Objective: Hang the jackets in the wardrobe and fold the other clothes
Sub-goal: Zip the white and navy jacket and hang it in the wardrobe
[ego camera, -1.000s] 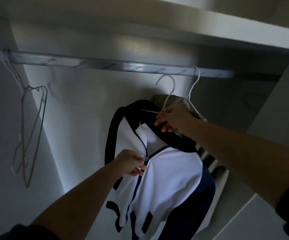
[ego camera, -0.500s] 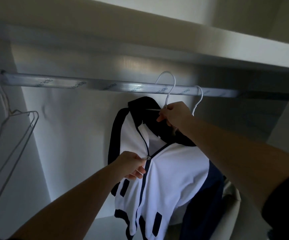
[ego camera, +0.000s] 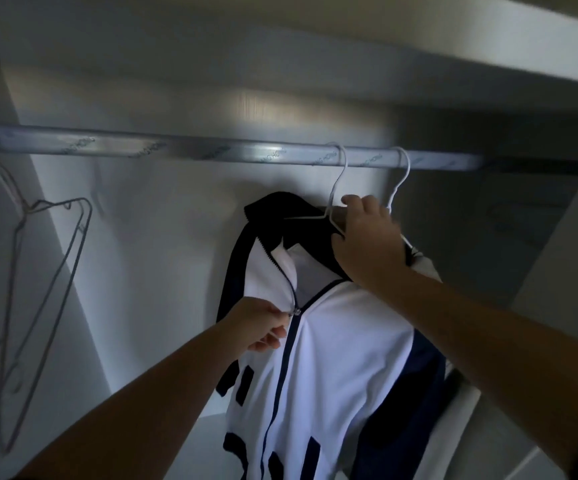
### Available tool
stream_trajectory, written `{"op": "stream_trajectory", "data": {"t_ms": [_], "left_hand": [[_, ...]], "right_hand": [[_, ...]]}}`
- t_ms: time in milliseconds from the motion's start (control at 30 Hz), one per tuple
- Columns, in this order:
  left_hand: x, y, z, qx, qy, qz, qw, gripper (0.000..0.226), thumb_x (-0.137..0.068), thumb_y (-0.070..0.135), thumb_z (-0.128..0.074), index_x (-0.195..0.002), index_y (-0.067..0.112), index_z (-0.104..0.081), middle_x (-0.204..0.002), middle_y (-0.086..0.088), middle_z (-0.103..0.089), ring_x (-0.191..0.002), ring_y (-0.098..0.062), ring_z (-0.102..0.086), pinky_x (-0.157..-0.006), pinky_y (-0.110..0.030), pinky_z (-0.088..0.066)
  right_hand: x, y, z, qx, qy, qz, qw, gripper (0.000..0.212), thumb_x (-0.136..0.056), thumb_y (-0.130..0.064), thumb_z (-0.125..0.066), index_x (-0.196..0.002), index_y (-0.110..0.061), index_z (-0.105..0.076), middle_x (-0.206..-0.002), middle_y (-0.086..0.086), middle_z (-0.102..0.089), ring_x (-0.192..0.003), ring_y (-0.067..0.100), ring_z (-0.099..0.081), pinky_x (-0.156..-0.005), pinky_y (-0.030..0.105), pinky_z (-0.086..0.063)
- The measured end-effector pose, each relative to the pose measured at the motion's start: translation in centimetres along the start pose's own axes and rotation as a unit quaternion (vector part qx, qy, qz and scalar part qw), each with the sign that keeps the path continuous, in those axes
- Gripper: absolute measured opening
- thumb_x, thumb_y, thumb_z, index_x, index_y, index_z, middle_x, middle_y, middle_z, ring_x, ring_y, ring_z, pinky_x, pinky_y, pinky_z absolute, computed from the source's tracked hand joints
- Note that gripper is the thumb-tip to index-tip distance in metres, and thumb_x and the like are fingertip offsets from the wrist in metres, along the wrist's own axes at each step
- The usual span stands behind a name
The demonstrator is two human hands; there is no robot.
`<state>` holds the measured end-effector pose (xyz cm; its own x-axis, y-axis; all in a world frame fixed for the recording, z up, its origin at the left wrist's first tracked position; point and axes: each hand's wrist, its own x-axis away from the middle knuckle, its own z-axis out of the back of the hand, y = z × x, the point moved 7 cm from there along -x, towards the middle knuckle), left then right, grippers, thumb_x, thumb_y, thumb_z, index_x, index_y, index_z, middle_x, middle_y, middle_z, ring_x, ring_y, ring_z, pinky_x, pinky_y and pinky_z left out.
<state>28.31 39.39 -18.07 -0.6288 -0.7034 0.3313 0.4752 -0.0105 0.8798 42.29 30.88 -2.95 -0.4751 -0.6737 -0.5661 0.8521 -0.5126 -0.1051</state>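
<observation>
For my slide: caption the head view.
The right hand holds the hanger on the rail; the left hand pinches the jacket zip.

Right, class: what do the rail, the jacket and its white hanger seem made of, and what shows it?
Rail: likely metal, satin silver; long bright highlights. Jacket: smooth, probably synthetic fabric; slight sheen, soft drape. White hanger: thin wire, seemingly white-coated; sharp bends, slim hook.

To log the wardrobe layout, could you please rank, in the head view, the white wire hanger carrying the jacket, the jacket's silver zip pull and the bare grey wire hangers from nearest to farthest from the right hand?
1. White wire hanger: gripped by the right hand.
2. Silver zip pull: lower left, on the jacket front.
3. Bare grey wire hangers: far left.
</observation>
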Motion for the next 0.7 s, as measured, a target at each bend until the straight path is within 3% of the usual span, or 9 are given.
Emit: {"op": "stream_trajectory", "data": {"t_ms": [100, 167, 233, 333, 500, 567, 633, 700], "left_hand": [[0.2, -0.8, 0.1, 0.011, 0.014, 0.003, 1.0, 0.011, -0.09, 0.017, -0.062, -0.084, 0.008, -0.065, -0.067, -0.001, -0.063, -0.046, -0.005, -0.057, -0.047, -0.018, -0.042], [0.2, -1.2, -0.1, 0.026, 0.019, 0.014, 0.999, 0.009, -0.089, 0.015, -0.064, -0.084, 0.008, -0.067, -0.067, -0.001, -0.063, -0.045, -0.005, -0.056, -0.046, -0.018, -0.039], [0.3, -1.5, -0.2, 0.037, 0.026, 0.03, 0.999, 0.007, -0.088, 0.012, -0.064, -0.083, 0.008, -0.068, -0.067, 0.0, -0.065, -0.042, -0.005, -0.056, -0.046, -0.017, -0.038], [0.2, -2.0, -0.4, 0.029, 0.035, 0.036, 0.998, 0.008, -0.088, 0.012, -0.063, -0.082, 0.009, -0.068, -0.069, 0.0, -0.066, -0.044, -0.005, -0.057, -0.051, -0.019, -0.039], [-0.3, -2.4, -0.2, 0.02, 0.046, 0.037, 0.998, 0.009, -0.086, 0.014, -0.065, -0.079, 0.011, -0.069, -0.064, 0.002, -0.066, -0.047, -0.005, -0.057, -0.051, -0.018, -0.038], [-0.5, -2.4, -0.3, 0.016, 0.045, 0.036, 0.998, 0.009, -0.085, 0.015, -0.067, -0.077, 0.011, -0.069, -0.058, 0.004, -0.066, -0.043, -0.003, -0.057, -0.051, -0.018, -0.039], [-0.9, -2.6, -0.1, 0.017, 0.044, 0.046, 0.998, 0.01, -0.085, 0.017, -0.067, -0.077, 0.011, -0.068, -0.053, 0.005, -0.066, -0.042, -0.004, -0.059, -0.049, -0.019, -0.041], [-1.3, -3.4, 0.1, -0.003, 0.045, 0.078, 0.996, 0.013, -0.088, 0.017, -0.065, -0.078, 0.009, -0.064, -0.058, 0.003, -0.068, -0.043, -0.008, -0.062, -0.046, -0.02, -0.046]], "right_hand": [[4.7, -1.5, 1.4, 0.096, 0.146, 0.199, 0.964, 0.032, -0.074, -0.015, -0.068, -0.106, -0.015, -0.063, -0.105, 0.007, -0.059, -0.096, 0.029, -0.057, -0.083, 0.04, -0.036], [7.7, -2.4, -0.1, 0.143, 0.15, 0.32, 0.925, 0.026, -0.065, -0.011, -0.07, -0.091, -0.017, -0.067, -0.092, 0.004, -0.062, -0.083, 0.026, -0.058, -0.078, 0.035, -0.033], [9.5, -2.9, -2.5, 0.161, 0.1, 0.377, 0.907, 0.027, -0.059, -0.009, -0.071, -0.084, -0.021, -0.069, -0.082, 0.0, -0.062, -0.074, 0.022, -0.057, -0.071, 0.027, -0.029], [9.9, -3.3, -6.0, 0.087, 0.009, 0.377, 0.922, 0.03, -0.057, -0.002, -0.078, -0.08, -0.02, -0.072, -0.072, -0.001, -0.062, -0.061, 0.02, -0.061, -0.061, 0.027, -0.05], [8.9, -4.0, -8.7, 0.052, -0.084, 0.32, 0.942, 0.024, -0.064, -0.017, -0.086, -0.081, -0.029, -0.074, -0.07, -0.01, -0.06, -0.053, 0.009, -0.058, -0.044, 0.018, -0.046], [8.9, -4.6, -9.5, 0.051, -0.105, 0.329, 0.937, 0.012, -0.082, -0.021, -0.074, -0.09, -0.03, -0.073, -0.081, -0.009, -0.061, -0.061, 0.01, -0.061, -0.051, 0.022, -0.049], [8.7, -4.7, -10.3, 0.065, -0.13, 0.325, 0.934, 0.017, -0.097, -0.024, -0.053, -0.104, -0.027, -0.068, -0.096, -0.007, -0.06, -0.075, 0.013, -0.063, -0.064, 0.027, -0.052], [8.4, -4.5, -10.2, 0.045, -0.126, 0.308, 0.942, 0.024, -0.101, -0.027, -0.044, -0.106, -0.022, -0.067, -0.099, -0.005, -0.061, -0.078, 0.016, -0.063, -0.067, 0.028, -0.05]]}}
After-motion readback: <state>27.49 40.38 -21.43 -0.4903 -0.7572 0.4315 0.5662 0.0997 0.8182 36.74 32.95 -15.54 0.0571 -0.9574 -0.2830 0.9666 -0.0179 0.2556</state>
